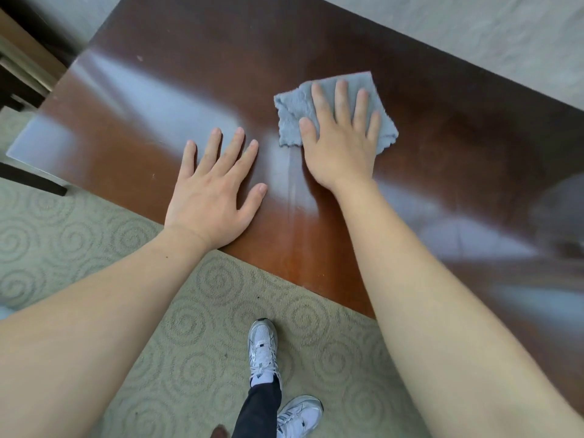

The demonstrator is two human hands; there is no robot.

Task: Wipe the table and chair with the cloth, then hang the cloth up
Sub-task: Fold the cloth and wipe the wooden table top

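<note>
Here the cloth [292, 116] lies flat under the right hand's [343, 147] fingers [343, 99].

Desk [177, 90] cut off at the right and far edges, right side blurred, cloth [292, 116] partly hidden under the right hand [341, 147], both forearms leaving the near edge

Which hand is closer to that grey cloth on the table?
The right hand. It lies flat on top of the grey cloth, pressing it to the table. The left hand rests spread on bare wood beside the cloth, not touching it.
</note>
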